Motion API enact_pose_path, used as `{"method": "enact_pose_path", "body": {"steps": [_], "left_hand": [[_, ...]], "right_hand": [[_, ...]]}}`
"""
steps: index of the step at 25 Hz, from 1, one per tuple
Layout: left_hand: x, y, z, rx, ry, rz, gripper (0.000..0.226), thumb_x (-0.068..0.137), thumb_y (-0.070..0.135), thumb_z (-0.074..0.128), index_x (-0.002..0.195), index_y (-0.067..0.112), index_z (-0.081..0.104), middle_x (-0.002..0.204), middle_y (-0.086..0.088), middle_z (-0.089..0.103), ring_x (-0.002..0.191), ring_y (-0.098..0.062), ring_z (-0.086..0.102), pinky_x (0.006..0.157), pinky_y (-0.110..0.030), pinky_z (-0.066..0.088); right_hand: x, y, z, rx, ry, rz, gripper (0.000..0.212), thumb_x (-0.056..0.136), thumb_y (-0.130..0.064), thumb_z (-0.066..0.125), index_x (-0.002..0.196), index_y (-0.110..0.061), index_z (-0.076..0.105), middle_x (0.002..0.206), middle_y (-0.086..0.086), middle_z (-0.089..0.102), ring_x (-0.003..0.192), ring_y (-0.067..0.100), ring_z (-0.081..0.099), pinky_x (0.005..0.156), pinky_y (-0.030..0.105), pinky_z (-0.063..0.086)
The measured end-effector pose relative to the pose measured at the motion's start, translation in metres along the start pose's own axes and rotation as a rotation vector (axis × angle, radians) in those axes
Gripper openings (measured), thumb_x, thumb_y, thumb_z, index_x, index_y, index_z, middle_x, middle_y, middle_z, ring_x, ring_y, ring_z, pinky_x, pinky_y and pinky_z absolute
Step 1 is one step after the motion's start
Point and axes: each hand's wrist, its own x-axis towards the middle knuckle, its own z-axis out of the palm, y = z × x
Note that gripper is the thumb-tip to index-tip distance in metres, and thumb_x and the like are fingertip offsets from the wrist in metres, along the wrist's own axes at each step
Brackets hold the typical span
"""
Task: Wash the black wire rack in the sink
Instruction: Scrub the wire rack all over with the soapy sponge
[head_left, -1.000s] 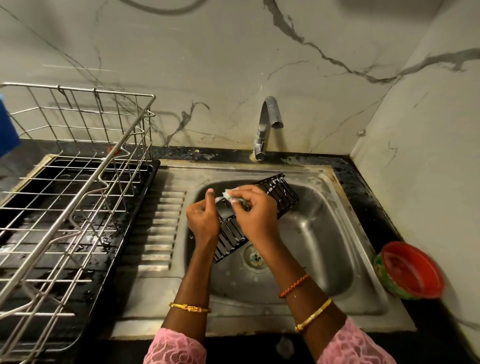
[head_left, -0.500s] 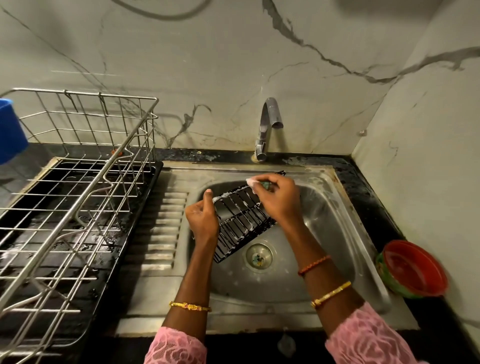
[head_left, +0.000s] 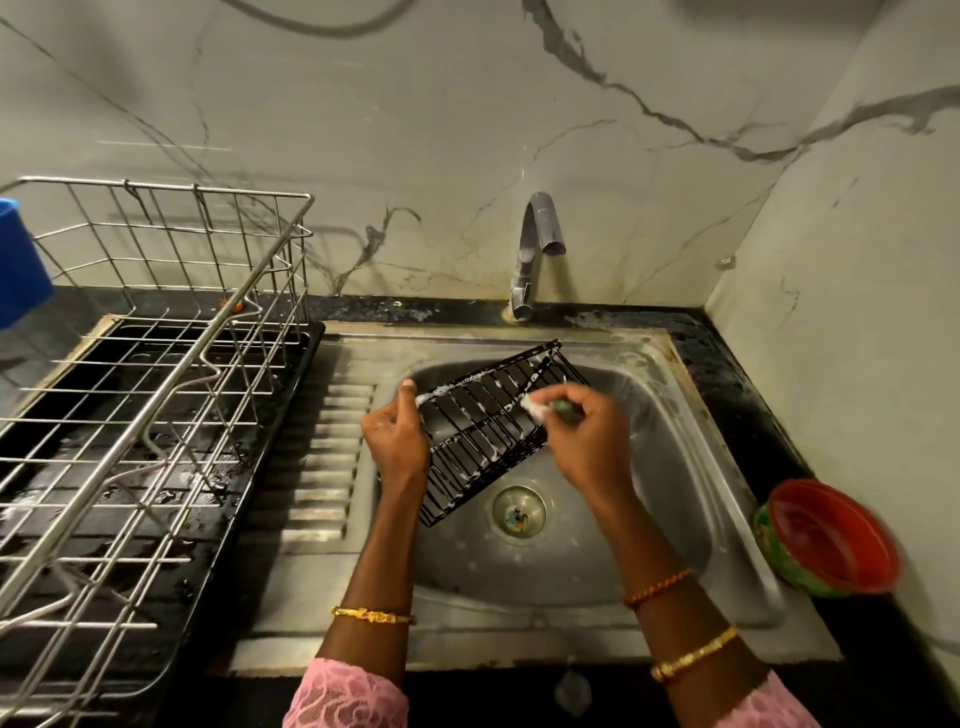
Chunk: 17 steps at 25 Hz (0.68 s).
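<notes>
Scrubbed black wire rack (head_left: 485, 434) over sink (head_left: 691, 441).
L hand (head_left: 397, 441) clamped on rack edge, tilted for access; R hand (head_left: 587, 441) pinched soapy scrubber (head_left: 540, 408).

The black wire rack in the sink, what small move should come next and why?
Probably draw the scrubber in the right hand down the black wire rack toward its lower end: suds line the upper bars, the left hand steadies its edge, and the tap runs dry.
</notes>
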Motion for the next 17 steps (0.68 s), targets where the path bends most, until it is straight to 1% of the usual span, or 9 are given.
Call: {"method": "enact_pose_path", "body": {"steps": [2, 4, 6, 9, 11, 14, 15, 16, 17], "left_hand": [[-0.001, 0.004, 0.003, 0.001, -0.007, -0.001, 0.051, 0.098, 0.009, 0.047, 0.047, 0.012, 0.046, 0.029, 0.012, 0.032, 0.027, -0.001, 0.024, 0.034, -0.012, 0.018], [-0.002, 0.005, 0.004, -0.019, -0.007, 0.009, 0.055, 0.098, 0.01, 0.048, 0.045, 0.018, 0.037, 0.029, 0.011, 0.029, 0.029, 0.0, 0.021, 0.035, -0.014, 0.015], [0.0, 0.004, 0.004, -0.027, 0.015, -0.002, 0.056, 0.098, 0.01, 0.049, 0.046, 0.02, 0.03, 0.03, 0.012, 0.027, 0.03, 0.0, 0.019, 0.036, -0.016, 0.013], [0.009, 0.0, -0.002, -0.055, 0.083, -0.051, 0.055, 0.097, 0.013, 0.051, 0.046, 0.02, 0.03, 0.03, 0.009, 0.028, 0.03, -0.001, 0.019, 0.039, -0.018, 0.014], [0.017, -0.002, -0.008, -0.094, 0.095, -0.068, 0.054, 0.097, 0.014, 0.051, 0.048, 0.019, 0.029, 0.031, 0.011, 0.027, 0.03, -0.001, 0.019, 0.041, -0.021, 0.013], [0.021, 0.003, -0.012, -0.106, 0.068, -0.032, 0.056, 0.097, 0.012, 0.05, 0.046, 0.019, 0.029, 0.032, 0.014, 0.026, 0.031, -0.002, 0.017, 0.042, -0.022, 0.012], [0.018, 0.007, -0.011, -0.092, 0.052, -0.01, 0.058, 0.097, 0.011, 0.05, 0.042, 0.02, 0.034, 0.031, 0.011, 0.027, 0.03, -0.003, 0.017, 0.041, -0.021, 0.013], [0.013, 0.012, -0.009, -0.074, 0.039, 0.015, 0.059, 0.098, 0.009, 0.049, 0.039, 0.018, 0.044, 0.029, 0.002, 0.031, 0.028, -0.007, 0.019, 0.038, -0.017, 0.016], [0.008, 0.016, -0.006, -0.065, 0.033, 0.039, 0.055, 0.098, 0.007, 0.048, 0.043, 0.006, 0.053, 0.033, -0.013, 0.037, 0.027, -0.015, 0.023, 0.035, -0.014, 0.021]], "right_hand": [[0.023, -0.011, 0.012, 0.06, 0.006, -0.009, 0.018, 0.079, 0.007, 0.064, 0.09, -0.007, 0.069, 0.091, 0.0, 0.067, 0.078, 0.003, 0.061, 0.069, 0.008, 0.051], [0.033, -0.017, 0.026, 0.084, -0.059, -0.006, 0.016, 0.08, 0.004, 0.065, 0.092, -0.005, 0.069, 0.098, 0.004, 0.069, 0.084, 0.006, 0.062, 0.072, 0.006, 0.05], [0.023, -0.012, 0.033, 0.062, -0.103, -0.021, 0.017, 0.081, 0.004, 0.064, 0.095, -0.004, 0.068, 0.104, 0.006, 0.067, 0.089, 0.008, 0.062, 0.075, 0.009, 0.051], [-0.006, 0.009, 0.017, 0.025, -0.124, -0.01, 0.018, 0.081, 0.007, 0.062, 0.092, -0.005, 0.069, 0.1, 0.003, 0.067, 0.089, 0.01, 0.065, 0.075, 0.013, 0.053], [-0.016, 0.017, 0.001, 0.053, -0.12, 0.018, 0.019, 0.079, 0.009, 0.064, 0.088, -0.007, 0.07, 0.094, 0.003, 0.07, 0.086, 0.008, 0.066, 0.074, 0.015, 0.055], [0.01, 0.0, -0.001, 0.097, -0.059, -0.016, 0.022, 0.081, 0.009, 0.061, 0.094, -0.006, 0.069, 0.096, 0.0, 0.067, 0.08, -0.002, 0.06, 0.066, 0.007, 0.05], [0.024, -0.01, 0.005, 0.101, -0.065, -0.048, 0.023, 0.082, 0.008, 0.06, 0.097, -0.006, 0.068, 0.098, -0.001, 0.065, 0.08, -0.002, 0.059, 0.066, 0.007, 0.05], [0.038, -0.017, 0.013, 0.093, -0.085, -0.069, 0.023, 0.082, 0.007, 0.059, 0.099, -0.005, 0.068, 0.101, -0.001, 0.064, 0.083, 0.001, 0.06, 0.067, 0.007, 0.05], [0.048, -0.022, 0.022, 0.068, -0.119, -0.074, 0.022, 0.083, 0.006, 0.06, 0.1, -0.005, 0.067, 0.106, 0.0, 0.064, 0.088, 0.006, 0.061, 0.069, 0.007, 0.05]]}}
